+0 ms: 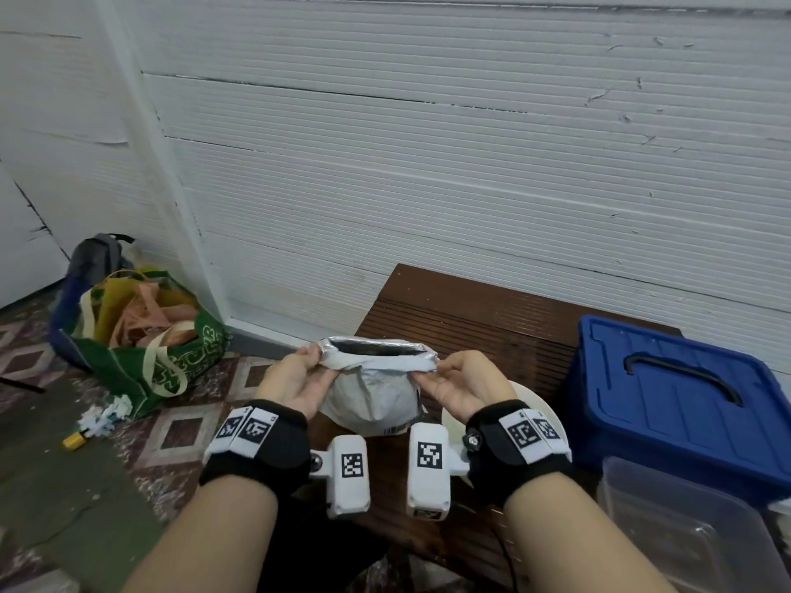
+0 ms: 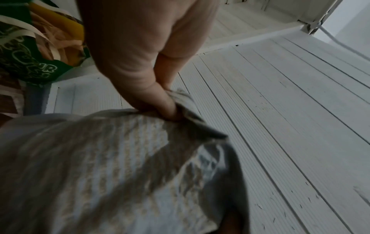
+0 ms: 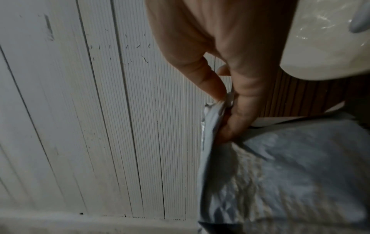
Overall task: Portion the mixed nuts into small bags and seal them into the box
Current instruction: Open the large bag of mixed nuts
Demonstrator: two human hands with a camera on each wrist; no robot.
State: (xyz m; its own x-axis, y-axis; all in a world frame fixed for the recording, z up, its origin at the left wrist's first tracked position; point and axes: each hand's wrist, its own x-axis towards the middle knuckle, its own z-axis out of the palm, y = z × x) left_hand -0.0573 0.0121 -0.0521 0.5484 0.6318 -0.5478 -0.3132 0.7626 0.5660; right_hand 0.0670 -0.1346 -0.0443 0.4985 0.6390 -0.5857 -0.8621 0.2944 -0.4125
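Note:
A large silver-white foil bag (image 1: 371, 395) stands upright over the near left corner of the brown table (image 1: 479, 323), its mouth pulled open and dark inside. My left hand (image 1: 306, 360) pinches the left corner of the bag's rim, and my right hand (image 1: 432, 372) pinches the right corner. In the left wrist view the thumb (image 2: 162, 102) presses the folded edge of the bag (image 2: 120, 166). The right wrist view has thumb and fingers (image 3: 238, 101) nipping the bag's (image 3: 290, 171) rim. What the bag holds is hidden.
A cream plate (image 1: 535, 404) lies on the table just right of the bag. A blue lidded box (image 1: 667, 400) stands at the right, with a clear plastic container (image 1: 685, 532) in front of it. A green shopping bag (image 1: 141, 336) sits on the floor at left.

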